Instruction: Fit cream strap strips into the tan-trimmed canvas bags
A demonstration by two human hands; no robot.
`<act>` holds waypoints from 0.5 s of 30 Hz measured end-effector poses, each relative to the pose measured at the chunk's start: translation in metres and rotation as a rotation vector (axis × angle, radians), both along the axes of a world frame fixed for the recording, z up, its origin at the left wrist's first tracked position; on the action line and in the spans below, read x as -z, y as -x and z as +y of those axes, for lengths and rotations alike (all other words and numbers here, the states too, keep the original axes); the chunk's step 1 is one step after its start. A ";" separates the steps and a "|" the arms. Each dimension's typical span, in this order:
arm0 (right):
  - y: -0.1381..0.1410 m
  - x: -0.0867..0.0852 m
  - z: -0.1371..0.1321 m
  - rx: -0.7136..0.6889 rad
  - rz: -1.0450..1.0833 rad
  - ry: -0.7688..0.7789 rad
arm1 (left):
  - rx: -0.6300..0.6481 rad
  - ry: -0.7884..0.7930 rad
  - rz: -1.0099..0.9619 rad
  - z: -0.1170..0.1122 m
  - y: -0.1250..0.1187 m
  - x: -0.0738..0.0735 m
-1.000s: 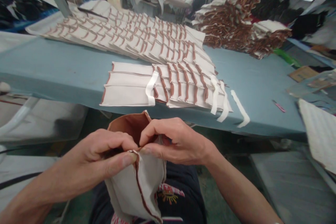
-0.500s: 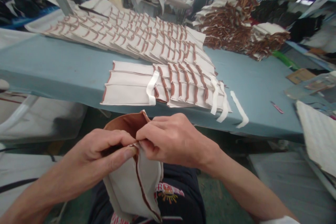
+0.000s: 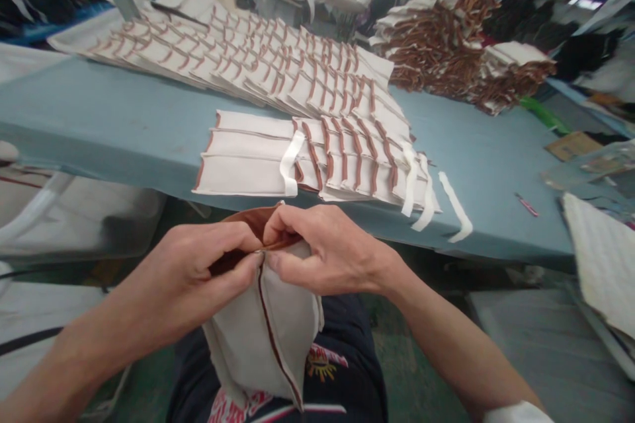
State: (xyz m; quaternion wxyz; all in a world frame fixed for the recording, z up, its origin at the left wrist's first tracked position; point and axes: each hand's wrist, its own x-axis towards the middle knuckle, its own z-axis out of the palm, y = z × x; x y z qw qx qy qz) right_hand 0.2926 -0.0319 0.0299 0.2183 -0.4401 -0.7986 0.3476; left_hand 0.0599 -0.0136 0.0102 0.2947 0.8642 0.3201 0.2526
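Currently, both bare hands work on one open-topped cream fabric pouch with a rust-brown lining (image 3: 285, 307); it hangs over the person's dark garment with red-and-white lettering (image 3: 347, 317), mouth upward, just in front of the near edge of a long table covered in blue-grey cloth (image 3: 114, 139); the left hand (image 3: 191, 264) is nearly closed, thumb and curled fingers pinching the rim close by the top of a dark red-brown seam (image 3: 272, 334); the right hand (image 3: 327, 248) pinches the same rim right beside it, thumb against the cream outer face, bent fingers at the brown inside, the two sets of fingertips almost meeting; on the table, near the hands, lies an overlapping row of flat cream pieces with brown edges (image 3: 248, 174), with narrow white strips (image 3: 292, 165) across it and another strip off to its right; behind spreads a larger array of similar pieces (image 3: 238, 56); a tall heap of brown-and-cream cloth (image 3: 431, 46) stands at the far right, and a small red tool (image 3: 526, 205) lies nearer.
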 end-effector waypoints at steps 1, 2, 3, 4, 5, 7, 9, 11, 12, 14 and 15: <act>0.000 0.003 -0.001 0.011 -0.011 0.005 | 0.005 0.010 -0.004 0.001 0.001 0.002; 0.001 0.005 -0.001 0.022 -0.030 0.005 | 0.006 0.014 -0.004 0.002 0.001 0.005; 0.002 0.007 -0.002 0.034 -0.052 0.001 | 0.007 0.013 -0.006 0.003 0.002 0.007; 0.004 0.010 -0.004 0.044 -0.072 -0.005 | 0.006 0.009 -0.008 0.003 0.003 0.009; 0.006 0.011 -0.005 0.051 -0.089 -0.011 | 0.004 0.001 -0.011 0.003 0.004 0.010; 0.009 0.013 -0.007 0.067 -0.111 -0.022 | 0.001 -0.030 -0.021 0.001 0.005 0.012; 0.011 0.014 -0.007 0.082 -0.105 -0.025 | 0.010 -0.080 -0.019 -0.002 0.006 0.012; 0.011 0.014 -0.007 0.095 -0.066 -0.002 | 0.021 -0.143 -0.008 -0.005 0.006 0.013; 0.011 0.015 -0.007 0.097 -0.037 0.020 | 0.027 -0.171 0.001 -0.007 0.007 0.014; 0.008 0.017 -0.006 0.092 0.037 0.084 | 0.041 -0.177 0.020 -0.010 0.008 0.017; 0.007 0.019 -0.005 0.087 0.080 0.121 | 0.041 -0.151 0.025 -0.013 0.008 0.020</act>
